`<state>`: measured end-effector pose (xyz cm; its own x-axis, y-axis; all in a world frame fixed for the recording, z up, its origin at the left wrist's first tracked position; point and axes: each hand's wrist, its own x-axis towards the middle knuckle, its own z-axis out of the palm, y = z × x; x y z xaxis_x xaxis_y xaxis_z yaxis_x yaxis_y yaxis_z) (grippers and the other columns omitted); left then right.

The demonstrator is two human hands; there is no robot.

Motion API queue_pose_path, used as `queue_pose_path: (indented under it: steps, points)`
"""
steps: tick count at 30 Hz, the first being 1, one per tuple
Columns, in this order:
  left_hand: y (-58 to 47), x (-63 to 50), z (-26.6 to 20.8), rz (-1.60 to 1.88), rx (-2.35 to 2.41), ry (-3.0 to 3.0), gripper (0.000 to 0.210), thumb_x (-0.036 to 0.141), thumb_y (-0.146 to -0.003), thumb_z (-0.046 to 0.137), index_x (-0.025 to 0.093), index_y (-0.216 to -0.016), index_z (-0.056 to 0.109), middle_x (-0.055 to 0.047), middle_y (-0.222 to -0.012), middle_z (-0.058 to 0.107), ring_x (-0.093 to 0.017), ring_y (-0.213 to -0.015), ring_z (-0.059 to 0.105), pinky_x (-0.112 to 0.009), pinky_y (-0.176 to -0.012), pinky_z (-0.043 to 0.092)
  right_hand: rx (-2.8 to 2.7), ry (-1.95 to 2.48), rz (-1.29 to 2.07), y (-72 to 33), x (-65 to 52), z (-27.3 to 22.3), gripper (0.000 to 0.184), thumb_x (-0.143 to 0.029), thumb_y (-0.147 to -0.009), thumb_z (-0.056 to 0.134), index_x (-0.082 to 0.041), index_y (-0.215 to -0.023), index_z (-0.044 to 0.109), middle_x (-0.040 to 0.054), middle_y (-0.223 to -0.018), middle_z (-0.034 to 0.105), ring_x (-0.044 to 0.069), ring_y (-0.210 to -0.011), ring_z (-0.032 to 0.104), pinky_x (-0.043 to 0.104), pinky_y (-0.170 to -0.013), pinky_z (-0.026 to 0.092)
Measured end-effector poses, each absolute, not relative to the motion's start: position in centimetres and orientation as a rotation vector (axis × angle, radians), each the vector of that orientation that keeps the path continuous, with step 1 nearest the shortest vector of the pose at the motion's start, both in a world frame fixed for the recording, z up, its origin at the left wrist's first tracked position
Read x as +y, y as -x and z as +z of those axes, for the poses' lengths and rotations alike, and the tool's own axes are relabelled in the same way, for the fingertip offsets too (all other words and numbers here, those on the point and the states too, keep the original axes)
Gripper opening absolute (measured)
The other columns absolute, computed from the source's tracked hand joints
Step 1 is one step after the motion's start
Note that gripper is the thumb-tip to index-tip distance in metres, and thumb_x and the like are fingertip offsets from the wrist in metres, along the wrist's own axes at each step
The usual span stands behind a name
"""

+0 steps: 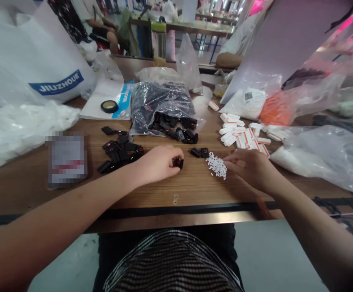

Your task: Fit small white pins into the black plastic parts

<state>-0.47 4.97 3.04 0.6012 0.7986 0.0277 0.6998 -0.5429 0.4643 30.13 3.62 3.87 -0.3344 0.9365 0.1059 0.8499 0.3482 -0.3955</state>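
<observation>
My left hand is closed around a small black plastic part with a red mark, just above the table. At the right edge of a heap of tiny white plastic pieces, my right hand has its fingers pinched together; whatever lies between them is too small to make out. Two similar black parts rest behind the heap. Left of my left hand is a loose pile of black parts. White parts with orange stripes are piled behind my right hand.
Behind my hands lies an open clear bag of black parts. A roll of black tape sits on a booklet. Plastic bags crowd the right; a large white bag stands left. A bottle is at the back.
</observation>
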Motion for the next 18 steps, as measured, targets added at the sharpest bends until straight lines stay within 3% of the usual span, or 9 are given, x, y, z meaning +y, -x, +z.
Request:
queue_pose_path:
  steps: [2, 5, 12, 14, 18]
  points:
    - [0.8, 3.2, 2.8, 0.346, 1.109, -2.312, 0.019, 0.017, -0.083, 0.066, 0.019, -0.101, 0.068, -0.001, -0.084, 0.066, -0.013, -0.07, 0.063, -0.026, -0.068, 0.051, -2.324, 1.572, 0.344, -31.2, 2.9, 3.2, 0.017, -0.033, -0.086, 0.063, -0.023, -0.083, 0.077, 0.0017, -0.077, 0.075, 0.017, -0.068, 0.067, 0.029, -0.062, 0.048]
    - [1.1, 1.2, 2.2, 0.391, 1.052, -2.336, 0.02, 0.015, -0.088, 0.06, 0.018, -0.106, 0.066, -0.006, -0.105, 0.066, -0.013, -0.078, 0.064, -0.028, -0.074, 0.053, -2.365, 1.539, 0.324, -32.1, 2.7, 2.1, 0.021, -0.033, -0.089, 0.059, -0.023, -0.085, 0.077, 0.0024, -0.08, 0.076, 0.018, -0.069, 0.068, 0.031, -0.065, 0.048]
    - [1.2, -0.5, 1.6, 0.425, 1.021, -2.419, 0.028, 0.015, -0.09, 0.058, 0.02, -0.117, 0.063, -0.007, -0.128, 0.063, -0.022, -0.112, 0.062, -0.039, -0.098, 0.052, -2.464, 1.56, 0.165, -32.1, 3.2, 1.4, 0.022, -0.031, -0.09, 0.057, -0.023, -0.084, 0.077, 0.0026, -0.073, 0.072, 0.019, -0.069, 0.064, 0.033, -0.066, 0.045]
    - [1.2, -0.5, 1.6, 0.417, 1.035, -2.432, 0.027, 0.022, -0.089, 0.063, 0.021, -0.116, 0.064, -0.007, -0.13, 0.06, -0.023, -0.111, 0.062, -0.04, -0.097, 0.053, -2.462, 1.579, 0.151, -32.0, 3.3, 1.5, 0.021, -0.03, -0.088, 0.058, -0.024, -0.08, 0.076, 0.0021, -0.072, 0.072, 0.02, -0.067, 0.064, 0.032, -0.064, 0.045]
    - [1.0, -0.3, 1.5, 0.377, 1.057, -2.411, 0.02, 0.027, -0.092, 0.064, 0.02, -0.111, 0.065, -0.006, -0.115, 0.063, -0.019, -0.092, 0.065, -0.035, -0.084, 0.055, -2.424, 1.653, 0.213, -32.1, 3.6, 1.7, 0.018, -0.029, -0.084, 0.061, -0.024, -0.074, 0.075, 0.0004, -0.069, 0.073, 0.018, -0.062, 0.064, 0.03, -0.058, 0.044]
